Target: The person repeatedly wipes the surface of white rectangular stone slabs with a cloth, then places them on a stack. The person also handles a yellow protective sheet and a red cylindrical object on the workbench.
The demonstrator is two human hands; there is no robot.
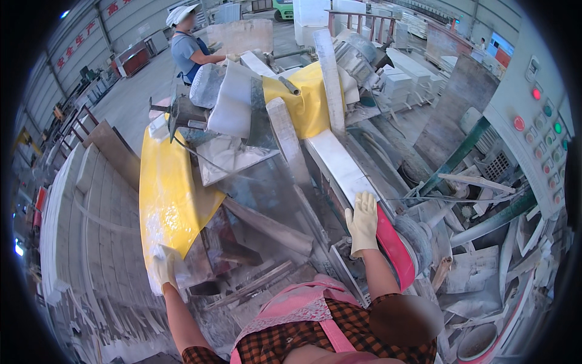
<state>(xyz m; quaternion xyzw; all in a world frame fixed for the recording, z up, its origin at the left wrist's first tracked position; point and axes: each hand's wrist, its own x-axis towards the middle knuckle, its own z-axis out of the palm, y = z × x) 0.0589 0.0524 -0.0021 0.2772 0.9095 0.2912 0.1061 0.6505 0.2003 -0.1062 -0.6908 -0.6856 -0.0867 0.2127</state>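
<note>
My right hand (364, 223), in a cream glove, lies flat with its fingers stretched on the near end of a long white stone strip (336, 159). The strip runs away from me along a machine bed, and a red belt (394, 249) curves round the bed's near end beside my wrist. At the left, my gloved left hand (162, 268) is closed on a white stone piece (179, 267) at the near end of a wet yellow sheet (167, 188). Its fingertips are partly hidden. Another yellow sheet (306, 100) drapes over the machine ahead, between two upright whitish bars.
Stacked pale slabs (91, 212) stand at the left. A control panel (536, 121) with coloured buttons is at the right, above stone offcuts (473, 273). Beyond the machine a co-worker (188, 48) in a white hat reaches toward it. A motor (357, 57) sits at the far end.
</note>
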